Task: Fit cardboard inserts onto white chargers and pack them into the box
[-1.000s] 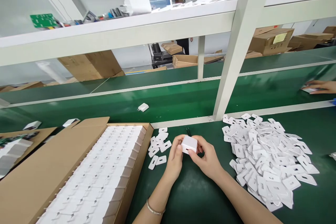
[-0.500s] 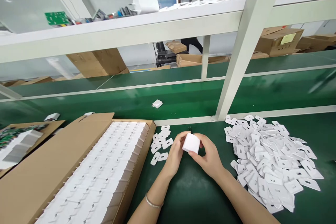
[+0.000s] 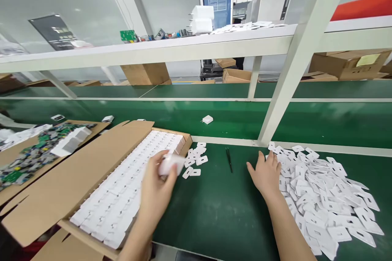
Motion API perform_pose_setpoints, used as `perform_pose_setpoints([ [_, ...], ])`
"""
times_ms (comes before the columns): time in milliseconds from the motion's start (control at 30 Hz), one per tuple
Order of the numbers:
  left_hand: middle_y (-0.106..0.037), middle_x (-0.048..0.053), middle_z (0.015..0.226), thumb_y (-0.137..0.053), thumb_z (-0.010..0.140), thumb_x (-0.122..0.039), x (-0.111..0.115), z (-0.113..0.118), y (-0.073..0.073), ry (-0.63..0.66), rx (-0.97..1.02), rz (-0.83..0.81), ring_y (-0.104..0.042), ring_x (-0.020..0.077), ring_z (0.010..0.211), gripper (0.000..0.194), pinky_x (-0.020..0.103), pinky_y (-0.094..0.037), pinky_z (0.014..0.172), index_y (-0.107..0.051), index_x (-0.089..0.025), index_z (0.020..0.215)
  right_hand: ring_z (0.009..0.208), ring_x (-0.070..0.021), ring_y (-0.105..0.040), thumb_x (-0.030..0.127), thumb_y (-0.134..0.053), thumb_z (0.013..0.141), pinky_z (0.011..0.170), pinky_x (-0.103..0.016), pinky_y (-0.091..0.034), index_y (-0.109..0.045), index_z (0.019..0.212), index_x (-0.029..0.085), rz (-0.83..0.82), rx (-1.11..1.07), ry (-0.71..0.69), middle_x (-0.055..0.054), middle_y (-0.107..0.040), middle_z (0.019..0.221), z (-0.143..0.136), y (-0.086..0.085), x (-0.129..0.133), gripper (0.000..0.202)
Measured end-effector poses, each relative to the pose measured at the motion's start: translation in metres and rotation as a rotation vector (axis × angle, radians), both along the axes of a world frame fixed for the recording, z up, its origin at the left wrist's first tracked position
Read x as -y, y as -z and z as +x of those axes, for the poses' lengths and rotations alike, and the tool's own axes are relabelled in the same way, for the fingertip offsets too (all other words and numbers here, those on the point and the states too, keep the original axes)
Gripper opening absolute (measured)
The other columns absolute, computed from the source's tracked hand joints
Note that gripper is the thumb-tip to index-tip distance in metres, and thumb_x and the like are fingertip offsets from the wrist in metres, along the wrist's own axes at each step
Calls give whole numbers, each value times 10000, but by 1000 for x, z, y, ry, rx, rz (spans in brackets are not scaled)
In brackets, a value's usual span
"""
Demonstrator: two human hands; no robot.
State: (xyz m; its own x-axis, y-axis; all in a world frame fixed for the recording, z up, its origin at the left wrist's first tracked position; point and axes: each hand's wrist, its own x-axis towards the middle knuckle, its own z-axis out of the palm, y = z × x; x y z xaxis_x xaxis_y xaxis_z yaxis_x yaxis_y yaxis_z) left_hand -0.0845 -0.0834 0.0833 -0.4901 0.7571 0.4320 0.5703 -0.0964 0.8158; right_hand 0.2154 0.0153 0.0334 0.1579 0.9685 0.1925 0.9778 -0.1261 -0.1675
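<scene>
Head cam: one charger, two busy hands

Cardboard box point(image 3: 55, 189) of white chargers far left; left hand point(image 3: 156, 189) grips a blurry white charger point(image 3: 170, 164) over its right edge. Tweezers point(image 3: 228, 159) lie mid-bench, then right hand point(image 3: 267, 174), fingers spread, touching the pile of white tabs point(image 3: 321, 195).

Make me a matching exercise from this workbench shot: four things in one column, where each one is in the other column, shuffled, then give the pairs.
Things
1. white charger block
2. black tweezers
3. pile of white film pieces
4. lone charger

Places
A. on the green conveyor belt beyond the white rail
B. under and beside the right hand
C. held in the left hand above the cardboard box
D. lying on the green mat between the two hands

Pairs: 1-C, 2-D, 3-B, 4-A
</scene>
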Motion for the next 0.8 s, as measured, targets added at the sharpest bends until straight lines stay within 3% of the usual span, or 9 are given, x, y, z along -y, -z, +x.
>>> perform_pose_setpoints([
  [67, -662, 106, 1183, -611, 906, -538, 37, -26, 3, -181, -183, -75, -656, 322, 1077, 455, 442, -560, 870, -616, -229, 1240, 1526, -517, -350, 395, -504, 1032, 1202, -645, -299, -497, 1505, -31, -132, 43, 14, -387, -368, 1608, 7, 1, -2, 636],
  [133, -667, 110, 1130, -587, 898, -574, 69, -47, 15, -276, -290, -156, -665, 346, 1049, 479, 457, -557, 832, -618, -220, 1220, 1523, -497, -372, 404, -483, 1039, 1207, -598, -321, -519, 1493, -29, -203, 56, -51, -370, -396, 1601, 6, 3, -1, 628],
  [233, -673, 119, 1139, -543, 935, -592, 105, -68, 40, -320, -395, -255, -673, 352, 1060, 471, 427, -558, 779, -611, -222, 1220, 1535, -449, -378, 412, -461, 1044, 1208, -516, -363, -528, 1498, -20, -241, 34, -183, -334, -423, 1602, -4, 6, 2, 630],
  [333, -692, 118, 1138, -524, 961, -589, 126, -75, 58, -302, -465, -318, -688, 345, 1063, 447, 398, -563, 735, -618, -230, 1210, 1532, -418, -387, 404, -463, 1037, 1194, -490, -398, -549, 1496, 14, -228, 24, -273, -299, -447, 1598, -11, 7, 4, 609],
  [500, -712, 135, 1130, -484, 1029, -477, 139, -68, 65, -252, -522, -323, -708, 326, 1027, 367, 417, -560, 806, -637, -210, 1230, 1502, -450, -408, 431, -459, 1027, 1208, -573, -362, -595, 1466, 43, -156, 91, -273, -292, -485, 1564, -10, 2, 0, 601],
  [700, -736, 119, 1158, -502, 1040, -413, 135, -64, 66, -222, -516, -347, -677, 331, 1089, 300, 463, -533, 905, -623, -214, 1227, 1527, -451, -364, 483, -385, 1041, 1181, -659, -359, -595, 1489, 110, -204, 65, -205, -253, -448, 1604, -7, -5, -4, 619],
  [800, -735, 117, 1106, -500, 1034, -393, 133, -65, 69, -188, -593, -372, -658, 338, 1076, 272, 465, -517, 907, -637, -211, 1184, 1488, -448, -413, 478, -377, 1042, 1145, -628, -414, -594, 1488, 102, -206, 43, -215, -263, -467, 1577, -5, -4, -4, 622],
])
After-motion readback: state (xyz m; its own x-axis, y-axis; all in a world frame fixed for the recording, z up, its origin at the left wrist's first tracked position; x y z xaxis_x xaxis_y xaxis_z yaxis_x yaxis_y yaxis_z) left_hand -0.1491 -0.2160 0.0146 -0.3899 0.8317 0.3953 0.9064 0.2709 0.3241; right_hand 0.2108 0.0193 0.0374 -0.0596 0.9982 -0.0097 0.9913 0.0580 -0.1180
